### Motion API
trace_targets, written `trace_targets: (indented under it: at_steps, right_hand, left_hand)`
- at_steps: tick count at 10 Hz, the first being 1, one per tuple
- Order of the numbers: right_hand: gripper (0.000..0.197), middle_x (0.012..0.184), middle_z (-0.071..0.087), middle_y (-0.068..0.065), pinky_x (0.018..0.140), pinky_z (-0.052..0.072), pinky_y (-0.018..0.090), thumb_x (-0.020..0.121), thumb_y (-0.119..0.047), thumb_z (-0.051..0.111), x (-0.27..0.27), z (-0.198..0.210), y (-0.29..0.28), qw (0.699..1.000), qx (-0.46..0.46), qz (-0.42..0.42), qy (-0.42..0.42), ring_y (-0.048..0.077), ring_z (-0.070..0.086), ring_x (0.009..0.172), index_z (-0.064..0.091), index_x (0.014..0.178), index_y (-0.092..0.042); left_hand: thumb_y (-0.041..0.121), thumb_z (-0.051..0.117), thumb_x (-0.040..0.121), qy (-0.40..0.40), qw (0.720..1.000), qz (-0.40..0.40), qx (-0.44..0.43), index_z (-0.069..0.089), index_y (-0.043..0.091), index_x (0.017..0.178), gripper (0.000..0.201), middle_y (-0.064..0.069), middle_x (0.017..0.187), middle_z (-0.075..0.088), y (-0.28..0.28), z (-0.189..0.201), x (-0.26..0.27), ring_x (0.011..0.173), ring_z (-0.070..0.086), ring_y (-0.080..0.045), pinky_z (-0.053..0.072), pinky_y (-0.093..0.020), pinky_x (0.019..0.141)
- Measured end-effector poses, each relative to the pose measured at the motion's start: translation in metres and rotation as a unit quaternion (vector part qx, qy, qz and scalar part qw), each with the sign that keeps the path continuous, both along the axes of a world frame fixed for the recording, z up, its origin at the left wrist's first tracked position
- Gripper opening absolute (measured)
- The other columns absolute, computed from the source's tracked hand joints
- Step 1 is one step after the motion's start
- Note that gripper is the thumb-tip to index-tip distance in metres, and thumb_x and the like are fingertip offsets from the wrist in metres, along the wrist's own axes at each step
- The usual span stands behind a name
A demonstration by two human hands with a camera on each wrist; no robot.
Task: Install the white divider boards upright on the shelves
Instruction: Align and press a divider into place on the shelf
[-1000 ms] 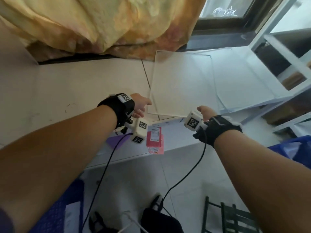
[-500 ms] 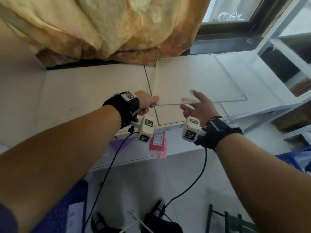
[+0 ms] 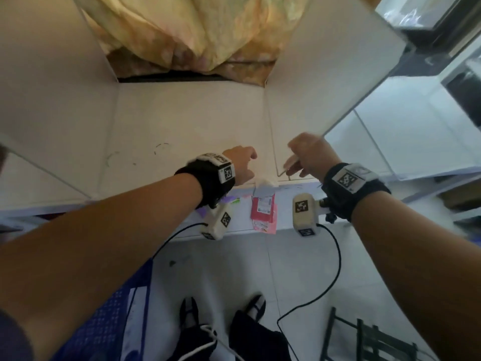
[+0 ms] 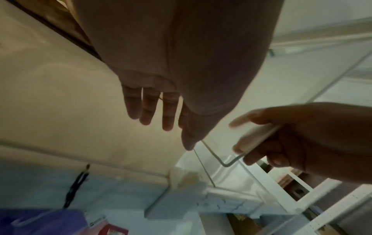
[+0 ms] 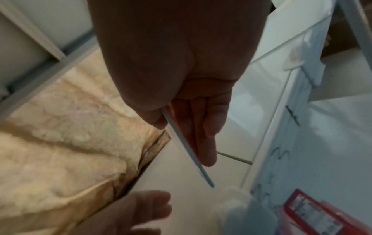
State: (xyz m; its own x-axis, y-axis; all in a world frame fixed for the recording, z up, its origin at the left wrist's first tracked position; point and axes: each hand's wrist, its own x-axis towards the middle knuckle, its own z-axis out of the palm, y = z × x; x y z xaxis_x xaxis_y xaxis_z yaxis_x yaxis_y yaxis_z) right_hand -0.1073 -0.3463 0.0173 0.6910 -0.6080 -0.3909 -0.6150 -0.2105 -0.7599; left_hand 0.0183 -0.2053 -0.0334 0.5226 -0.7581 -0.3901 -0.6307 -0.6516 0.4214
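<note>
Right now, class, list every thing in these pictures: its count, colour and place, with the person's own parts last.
Divider board: one, white, tilted up near the shelf front, held at its near lower corner.
Shelf: one, cream, under both hands.
Boards lying flat: at least two, white, right of the held one.
Curtain: one, yellow-orange, behind the shelf.
Label: one, red, shelf's front edge.
Chair: one, dark, floor at right.
Left hand: open above the shelf.
Right hand: grips the divider board.

Daylit, wide-angle warped; wrist views dim, blurred.
</note>
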Motion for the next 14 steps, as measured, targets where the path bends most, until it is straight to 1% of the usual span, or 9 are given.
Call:
trace_targets:
  at_steps: [3,6,7,8,10,11,12,13,14]
  right_hand:
    - [0.037,0.103,0.069,0.025,0.077,0.059,0.050,0.095,-0.024,0.045,0.009,-0.035,0.019,0.999,-0.010,-0.051,-0.001,0.040,0.070,0.090,0.058,0.117,0.003]
    - [0.059,0.128,0.053,0.015,0.090,0.052,0.032,0.086,-0.027,0.068,0.015,-0.044,0.020,0.995,-0.094,-0.017,0.030,0.027,0.059,0.108,0.043,0.134,-0.003]
    - [0.030,0.105,0.068,0.015,0.077,0.060,0.036,0.095,-0.024,0.052,0.022,-0.043,0.021,0.994,-0.107,0.001,0.002,0.026,0.071,0.088,0.055,0.117,-0.005]
    - [0.026,0.089,0.072,0.015,0.068,0.062,0.043,0.096,-0.024,0.040,0.024,-0.042,0.023,0.994,-0.109,-0.017,0.005,0.025,0.073,0.072,0.055,0.108,-0.007]
    - [0.032,0.115,0.057,0.013,0.087,0.054,0.035,0.095,-0.021,0.055,0.016,-0.039,0.027,0.965,-0.226,0.081,0.103,0.025,0.061,0.100,0.052,0.122,-0.002]
    - [0.025,0.114,0.060,0.013,0.086,0.050,0.033,0.097,-0.018,0.052,0.017,-0.034,0.027,0.950,-0.244,0.134,0.141,0.027,0.060,0.102,0.054,0.116,-0.002]
    - [0.020,0.104,0.067,0.014,0.073,0.052,0.030,0.098,-0.017,0.044,0.019,-0.033,0.022,0.941,-0.238,0.158,0.178,0.022,0.061,0.083,0.059,0.100,-0.004]
    - [0.011,0.098,0.064,0.006,0.073,0.055,0.029,0.096,-0.013,0.051,0.019,-0.036,0.019,0.930,-0.243,0.194,0.198,0.017,0.058,0.074,0.059,0.099,-0.007]
    - [0.029,0.072,0.054,-0.003,0.059,0.045,0.023,0.097,-0.016,0.044,0.014,-0.032,0.024,0.945,-0.199,0.166,0.201,0.015,0.051,0.065,0.051,0.070,-0.020]
  left_hand:
    - [0.044,0.073,0.080,-0.040,0.996,-0.074,-0.004,0.021,0.014,0.152,0.093,-0.008,0.157,0.028,0.000,-0.028,-0.020,0.142,0.029,-0.027,0.027,-0.038,0.114]
    - [0.056,0.065,0.079,-0.086,0.994,-0.073,0.000,0.029,0.016,0.147,0.087,-0.006,0.154,0.028,-0.004,-0.057,-0.031,0.140,0.024,-0.033,0.025,-0.047,0.113]
    - [0.057,0.064,0.079,-0.085,0.995,-0.056,-0.020,0.030,0.016,0.146,0.086,-0.004,0.152,0.033,-0.007,-0.054,-0.032,0.139,0.026,-0.032,0.025,-0.046,0.113]
    - [0.052,0.066,0.077,-0.072,0.996,-0.038,-0.045,0.041,0.016,0.134,0.073,-0.004,0.136,0.049,-0.011,-0.051,-0.031,0.124,0.041,-0.029,0.035,-0.043,0.102]
    - [0.048,0.057,0.073,-0.078,0.995,-0.022,-0.056,0.050,0.020,0.120,0.055,0.003,0.120,0.056,-0.019,-0.060,-0.031,0.108,0.049,-0.023,0.042,-0.041,0.097]
    - [0.050,0.056,0.075,-0.102,0.993,-0.029,-0.058,0.047,0.019,0.127,0.061,-0.001,0.131,0.049,-0.021,-0.069,-0.030,0.122,0.044,-0.027,0.034,-0.043,0.107]
    - [0.047,0.057,0.081,-0.118,0.990,-0.034,-0.067,0.040,0.016,0.138,0.067,-0.004,0.145,0.040,-0.019,-0.075,-0.030,0.134,0.035,-0.028,0.025,-0.044,0.114]
    - [0.045,0.061,0.082,-0.113,0.989,-0.033,-0.085,0.030,0.013,0.145,0.077,-0.006,0.146,0.041,-0.017,-0.074,-0.028,0.133,0.038,-0.027,0.026,-0.041,0.114]
    - [0.048,0.067,0.079,-0.097,0.991,-0.036,-0.083,0.007,0.016,0.153,0.100,-0.008,0.143,0.046,-0.018,-0.072,-0.026,0.129,0.043,-0.031,0.030,-0.042,0.111]
